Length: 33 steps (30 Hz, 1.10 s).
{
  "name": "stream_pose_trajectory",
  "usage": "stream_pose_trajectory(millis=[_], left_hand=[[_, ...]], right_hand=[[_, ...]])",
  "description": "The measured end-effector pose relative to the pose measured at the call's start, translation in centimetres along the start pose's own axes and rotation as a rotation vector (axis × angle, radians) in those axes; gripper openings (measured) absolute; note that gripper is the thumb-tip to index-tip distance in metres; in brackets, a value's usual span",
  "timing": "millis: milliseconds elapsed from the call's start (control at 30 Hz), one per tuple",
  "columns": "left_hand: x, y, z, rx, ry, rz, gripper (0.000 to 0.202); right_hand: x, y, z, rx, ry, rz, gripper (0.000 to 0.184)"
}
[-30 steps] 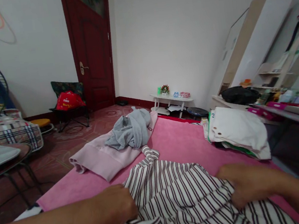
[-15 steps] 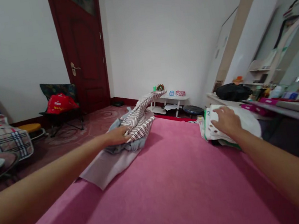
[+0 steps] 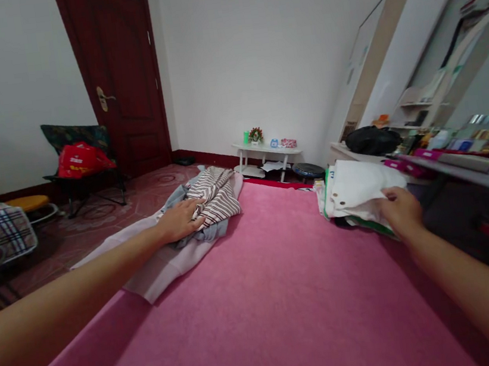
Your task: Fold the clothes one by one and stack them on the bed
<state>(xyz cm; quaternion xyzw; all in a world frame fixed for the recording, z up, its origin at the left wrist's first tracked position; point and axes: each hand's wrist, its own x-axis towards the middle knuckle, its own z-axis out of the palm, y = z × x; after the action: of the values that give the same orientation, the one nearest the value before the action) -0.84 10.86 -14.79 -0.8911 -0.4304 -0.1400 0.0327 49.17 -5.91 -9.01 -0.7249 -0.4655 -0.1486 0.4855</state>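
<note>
A pink blanket (image 3: 264, 300) covers the surface in front of me. My left hand (image 3: 181, 220) reaches far out and rests on a striped white and dark garment (image 3: 214, 197), its fingers curled into the cloth. That garment lies on top of a grey garment (image 3: 174, 199) and a pale pink one (image 3: 156, 265) at the blanket's left edge. My right hand (image 3: 400, 210) grips the near edge of a white folded garment (image 3: 357, 187), the top of a stack of clothes with green showing underneath.
A dark red door (image 3: 116, 80) and a folding chair with a red bag (image 3: 77, 160) stand at the back left. A low white table (image 3: 265, 155) sits against the far wall. Cluttered shelves and a desk (image 3: 447, 150) line the right side.
The striped garment went from right in front of me onto the pile at the far left, carried by my left hand. My right hand moved to the white stack and slid to its near edge.
</note>
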Motion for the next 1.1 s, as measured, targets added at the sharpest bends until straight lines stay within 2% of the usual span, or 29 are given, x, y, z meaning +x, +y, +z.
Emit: stream_pose_trajectory(millis=[33,67,100,133,233,267,300,333,367,433,500,600,667,700,733,800,867,933,967,1033,1067,1100], left_hand=[[0.0,0.0,0.0,0.007,-0.008,-0.004,0.06],[0.1,0.2,-0.2,0.016,-0.015,-0.014,0.059],[0.1,0.5,-0.4,0.029,-0.02,-0.029,0.059],[0.0,1.0,-0.7,0.045,-0.013,-0.051,0.058],[-0.6,3.6,-2.0,0.101,0.098,-0.066,0.051],[-1.0,4.8,-2.3,0.102,0.148,-0.024,0.047],[-1.5,6.2,-2.4,0.084,0.185,0.045,0.043],[-2.1,7.5,-2.3,0.04,0.193,0.13,0.039],[-2.7,8.9,-2.0,-0.026,0.168,0.215,0.037],[-4.1,11.2,-0.9,-0.203,0.051,0.326,0.037],[-5.4,13.1,0.1,-0.379,-0.054,0.334,0.044],[-7.3,15.1,0.3,-0.638,-0.104,0.308,0.056],[-8.6,16.3,-0.6,-0.797,-0.139,0.355,0.055],[-9.2,16.8,-1.2,-0.855,-0.158,0.389,0.051],[-9.8,17.3,-1.6,-0.899,-0.17,0.41,0.049],[-10.8,17.9,-1.9,-0.97,-0.176,0.375,0.054],[-11.3,18.0,-1.3,-1.05,-0.178,0.246,0.076],[-11.2,17.7,-0.3,-1.134,-0.243,0.091,0.095],[-11.0,17.4,0.0,-1.18,-0.32,0.044,0.099],[-10.2,16.8,-0.1,-1.261,-0.5,0.034,0.092],[-9.6,16.5,-0.7,-1.274,-0.535,0.054,0.082],[-9.0,16.2,-1.7,-1.251,-0.497,0.077,0.069]], right_hand=[[-0.8,-2.6,0.4,0.007,0.021,0.063,0.01],[-2.0,-5.5,0.6,0.035,-0.03,0.039,0.011],[-3.8,-8.5,0.5,0.082,-0.167,-0.028,0.013],[-5.9,-11.5,0.1,0.173,-0.493,-0.177,0.014],[-13.0,-19.3,-2.6,0.306,-0.898,-0.394,0.005],[-14.9,-21.1,-3.6,0.36,-1.219,-0.544,0.013],[-16.3,-22.3,-4.4,0.396,-1.418,-0.658,0.026],[-17.1,-23.0,-4.8,0.404,-1.483,-0.701,0.033],[-17.4,-23.0,-4.8,0.393,-1.48,-0.721,0.039],[-16.7,-21.6,-3.2,0.312,-1.206,-0.659,0.037],[-15.1,-18.9,-0.4,0.221,-0.921,-0.581,0.035],[-13.2,-14.9,3.7,0.158,-0.821,-0.442,0.051],[-12.8,-13.2,5.2,0.137,-0.809,-0.388,0.061],[-12.7,-12.7,5.5,0.128,-0.812,-0.387,0.06],[-12.7,-12.5,5.6,0.125,-0.823,-0.4,0.054],[-12.5,-12.4,5.1,0.17,-0.83,-0.405,0.03],[-11.6,-12.6,4.1,0.352,-0.717,-0.272,0.012],[-9.8,-12.6,3.0,0.568,-0.479,-0.062,0.013],[-8.6,-12.5,2.3,0.653,-0.34,0.035,0.02],[-6.2,-11.9,0.6,0.79,-0.049,0.153,0.031],[-5.1,-11.3,-0.4,0.839,0.069,0.165,0.035],[-4.2,-10.5,-1.4,0.873,0.149,0.169,0.04]])
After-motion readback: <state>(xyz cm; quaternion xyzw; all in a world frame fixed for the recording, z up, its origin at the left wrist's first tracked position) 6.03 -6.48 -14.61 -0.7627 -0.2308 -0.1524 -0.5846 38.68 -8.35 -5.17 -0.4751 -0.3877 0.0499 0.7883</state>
